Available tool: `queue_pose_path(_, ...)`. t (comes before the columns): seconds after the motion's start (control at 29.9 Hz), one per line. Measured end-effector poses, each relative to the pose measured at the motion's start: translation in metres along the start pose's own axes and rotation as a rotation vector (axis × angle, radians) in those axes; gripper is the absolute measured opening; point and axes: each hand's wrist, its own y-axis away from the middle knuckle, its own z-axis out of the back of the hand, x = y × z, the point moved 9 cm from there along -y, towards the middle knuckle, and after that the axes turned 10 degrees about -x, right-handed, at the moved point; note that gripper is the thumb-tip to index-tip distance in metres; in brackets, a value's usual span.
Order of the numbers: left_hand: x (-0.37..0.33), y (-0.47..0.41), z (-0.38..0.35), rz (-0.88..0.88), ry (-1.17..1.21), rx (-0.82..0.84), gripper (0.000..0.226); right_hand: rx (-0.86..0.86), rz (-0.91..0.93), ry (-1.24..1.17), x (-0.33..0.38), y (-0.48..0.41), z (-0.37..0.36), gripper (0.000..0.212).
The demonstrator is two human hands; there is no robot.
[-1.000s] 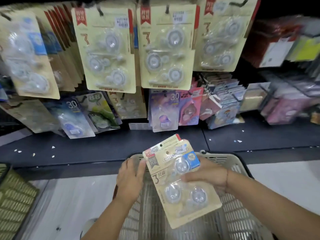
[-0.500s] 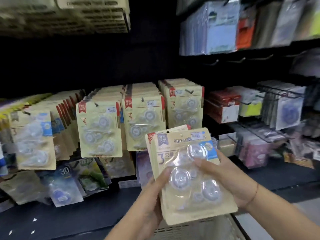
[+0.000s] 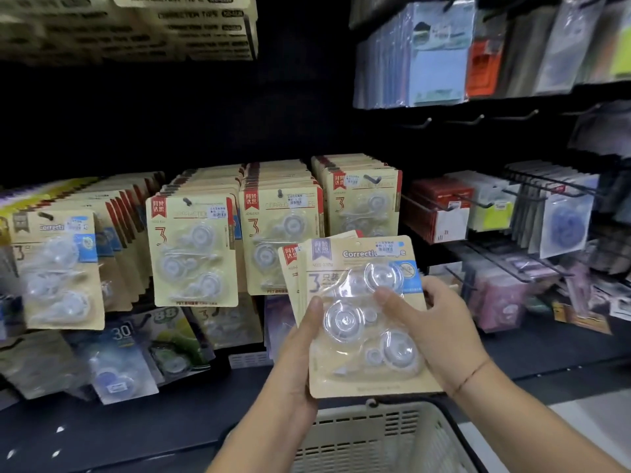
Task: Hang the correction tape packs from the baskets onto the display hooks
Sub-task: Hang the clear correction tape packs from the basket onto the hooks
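I hold a small stack of correction tape packs [image 3: 362, 322] upright in front of the display, above the basket. The front pack is tan card with a blue corner and three clear dispensers. My left hand [image 3: 300, 343] grips the stack's left edge with the thumb on its face. My right hand [image 3: 433, 322] holds the right side, thumb across the blisters. Rows of matching packs hang on display hooks [image 3: 280, 192] behind; the blue-cornered packs [image 3: 58, 268] hang at the far left.
A beige plastic basket [image 3: 368, 435] sits below my hands. A dark shelf ledge [image 3: 136, 428] runs under the hooks. Other stationery hangs lower left [image 3: 119, 363] and on wire racks to the right [image 3: 553, 213]. Bare hooks [image 3: 474, 119] stick out at upper right.
My hands lifted the packs out of the basket up to display level. The view tilted upward from the basket to the hooks.
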Motion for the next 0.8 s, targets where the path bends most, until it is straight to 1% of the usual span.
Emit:
queue_pose_path(0.07,-0.003,-0.003,0.004,-0.035,-0.026,-0.022,0.069,-0.021,0.003,-0.022,-0.001,-0.001,0.002,0.05)
queue_pose_path(0.17,-0.009,-0.006,0.009,-0.083,-0.088,-0.069,0.084,-0.01,-0.012,-0.101,0.0,-0.005,0.004,0.053)
queue_pose_path(0.27,-0.012,-0.005,0.007,-0.101,-0.134,-0.058,0.111,0.021,-0.076,-0.209,-0.001,-0.012,0.006,0.049)
queue_pose_path(0.3,-0.012,-0.005,0.006,-0.103,-0.13,-0.042,0.115,0.047,-0.105,-0.248,-0.002,-0.014,0.005,0.047)
queue_pose_path(0.37,-0.012,-0.005,0.004,-0.118,-0.122,-0.012,0.111,0.113,-0.153,-0.33,-0.003,-0.015,0.002,0.042)
queue_pose_path(0.43,-0.013,-0.004,0.002,-0.125,-0.129,-0.009,0.099,0.17,-0.206,-0.407,-0.004,-0.016,0.001,0.039)
queue_pose_path(0.5,-0.015,-0.004,0.002,-0.128,-0.14,-0.023,0.084,0.204,-0.265,-0.454,-0.006,-0.017,0.001,0.044)
queue_pose_path(0.57,-0.017,-0.002,0.001,-0.147,-0.143,-0.032,0.074,0.188,-0.313,-0.484,-0.01,-0.023,0.006,0.047)
queue_pose_path(0.63,-0.024,-0.001,0.001,-0.198,-0.166,-0.063,0.073,0.149,-0.326,-0.499,-0.01,-0.031,0.014,0.05)
queue_pose_path(0.8,-0.068,0.009,0.009,-0.391,-0.158,-0.147,0.071,0.077,-0.263,-0.508,-0.007,-0.057,0.045,0.053)
